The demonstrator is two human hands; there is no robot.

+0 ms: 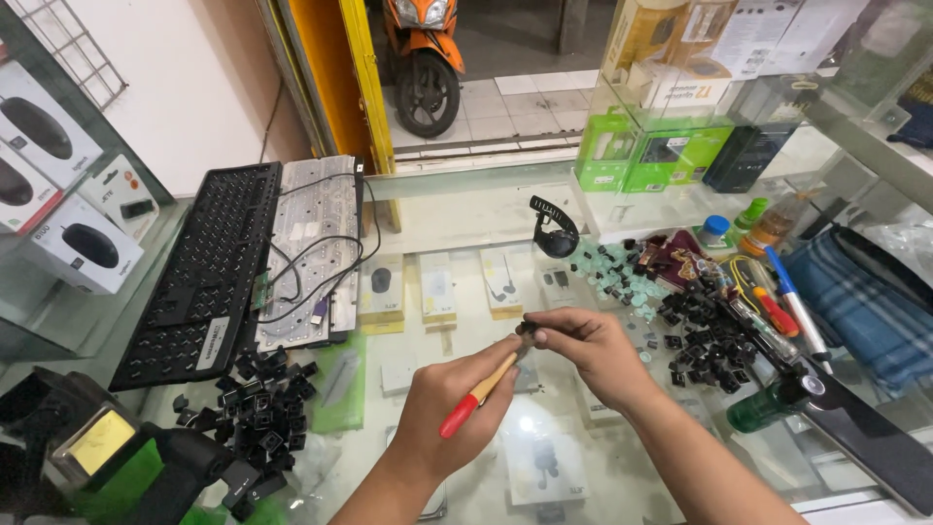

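A: In the head view, what are the hands doing?

B: The left hand [442,408] is gripping a brush [478,394] with a red and wooden handle, its grip wrapping tight around the handle. The handle's red end is sticking out below the fist, and the tip is pointing up and right.

A: And the right one?

B: The right hand [593,350] is pinching a small black keycap [526,330] between thumb and fingertips, a narrow grip closing on it. The keycap is sitting at the very tip of that grip, and the brush tip is meeting it from below.

A: Where is all this hovering?

B: Above the glass tabletop [466,224], near the middle. Boxes are showing through the glass beneath.

A: What is lying around?

B: A stripped black keyboard frame [199,272] is lying at the left, with its grey backplate [311,248] and cable just beside it. A pile of black keycaps [258,408] is sitting below the frame, well left of the hands. Another heap of keycaps [705,340] is lying right of the hands, with pale rubber domes [622,282] next to it. A blue pen [795,301] and a striped cloth [860,311] are lying further right.
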